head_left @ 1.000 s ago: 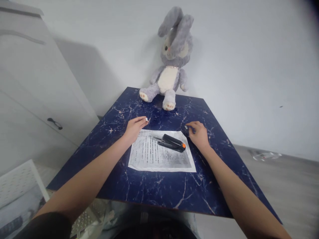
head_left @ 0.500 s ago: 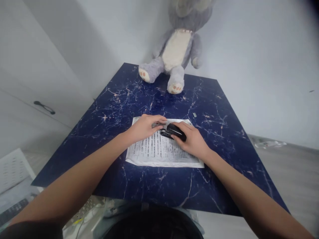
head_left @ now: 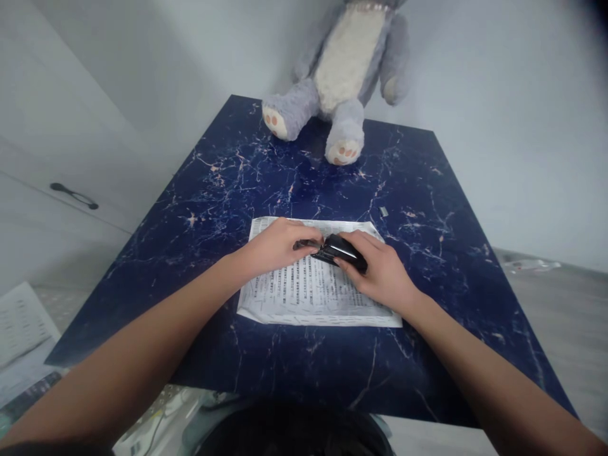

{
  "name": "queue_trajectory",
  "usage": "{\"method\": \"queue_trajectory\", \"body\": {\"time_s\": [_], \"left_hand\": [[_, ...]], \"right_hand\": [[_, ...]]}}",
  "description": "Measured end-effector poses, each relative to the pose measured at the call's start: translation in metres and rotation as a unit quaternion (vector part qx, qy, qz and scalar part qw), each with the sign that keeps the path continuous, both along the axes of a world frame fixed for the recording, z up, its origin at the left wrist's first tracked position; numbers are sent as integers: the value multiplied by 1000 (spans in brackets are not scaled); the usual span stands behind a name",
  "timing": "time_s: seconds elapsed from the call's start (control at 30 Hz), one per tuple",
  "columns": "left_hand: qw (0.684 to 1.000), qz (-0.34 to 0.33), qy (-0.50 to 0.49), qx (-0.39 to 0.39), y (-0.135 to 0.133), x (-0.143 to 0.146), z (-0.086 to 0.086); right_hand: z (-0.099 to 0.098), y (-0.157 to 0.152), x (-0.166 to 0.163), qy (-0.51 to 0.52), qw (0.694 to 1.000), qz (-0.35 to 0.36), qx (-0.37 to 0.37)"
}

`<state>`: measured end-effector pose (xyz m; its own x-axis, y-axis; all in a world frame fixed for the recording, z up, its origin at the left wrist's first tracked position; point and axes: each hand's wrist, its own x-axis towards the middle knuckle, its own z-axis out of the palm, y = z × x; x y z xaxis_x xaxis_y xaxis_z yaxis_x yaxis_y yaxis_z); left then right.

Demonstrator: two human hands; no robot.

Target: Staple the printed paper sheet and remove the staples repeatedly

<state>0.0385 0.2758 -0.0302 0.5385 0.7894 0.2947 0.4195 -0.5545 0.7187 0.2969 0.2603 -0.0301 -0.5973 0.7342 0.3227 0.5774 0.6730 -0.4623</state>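
A black stapler (head_left: 342, 249) lies on a printed sheet of paper (head_left: 308, 294) in the middle of the dark blue marbled table (head_left: 266, 164). My right hand (head_left: 382, 272) is wrapped over the stapler's rear end. My left hand (head_left: 280, 244) lies on the paper with its fingertips closed at the stapler's metal front. Whether a small piece is pinched in those fingers cannot be seen. A tiny pale strip (head_left: 383, 211) lies on the table beyond the paper's right corner.
A grey plush rabbit (head_left: 344, 69) sits at the table's far edge against the white wall. A white cabinet with a black handle (head_left: 73, 196) stands to the left. Papers lie on the floor at lower left (head_left: 21, 329).
Both hands came in from the paper's far corners onto the stapler. The right hand left the small strip on the table. The view tilted down and closer.
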Motion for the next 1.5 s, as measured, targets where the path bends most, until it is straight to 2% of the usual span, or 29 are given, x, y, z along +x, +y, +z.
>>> {"method": "queue_trajectory", "body": {"time_s": [0.2, 0.3, 0.43, 0.5, 0.73, 0.8, 0.93, 1.0, 1.1, 1.2, 1.3, 1.43, 1.5], "left_hand": [[992, -53, -49, -106, 10, -17, 4], [987, -62, -69, -131, 7, -17, 9], [992, -57, -53, -99, -7, -1, 18], [994, -57, -52, -78, -13, 7, 21], [994, -62, -51, -73, -11, 9, 19], [997, -35, -39, -64, -6, 7, 12], [993, 122, 1, -1, 0, 9, -11], [984, 165, 63, 29, 1, 13, -20], [974, 173, 138, 54, 2, 18, -26], [973, 174, 146, 48, 6, 15, -23], [975, 184, 127, 10, 10, 8, -16], [960, 232, 158, -8, 11, 4, -9], [952, 242, 186, -5, 11, 5, -8]], "right_hand": [[-1, 3, 6, 28, 999, -9, -14], [3, 5, 11, 67, 997, 40, -21], [12, -1, 8, 107, 983, 150, -26], [13, -5, 4, 117, 976, 181, -17], [17, -14, 0, 79, 985, 152, -5], [29, -10, 9, 60, 993, 104, -12], [62, 3, 37, 29, 997, -64, -15], [71, 8, 55, -11, 993, -115, 8], [63, 11, 83, -78, 983, -164, 38], [45, 10, 110, -97, 974, -201, 43], [36, 8, 128, -107, 978, -179, 12], [45, 2, 129, -121, 988, -64, -71], [51, -1, 124, -115, 989, -20, -90]]}}
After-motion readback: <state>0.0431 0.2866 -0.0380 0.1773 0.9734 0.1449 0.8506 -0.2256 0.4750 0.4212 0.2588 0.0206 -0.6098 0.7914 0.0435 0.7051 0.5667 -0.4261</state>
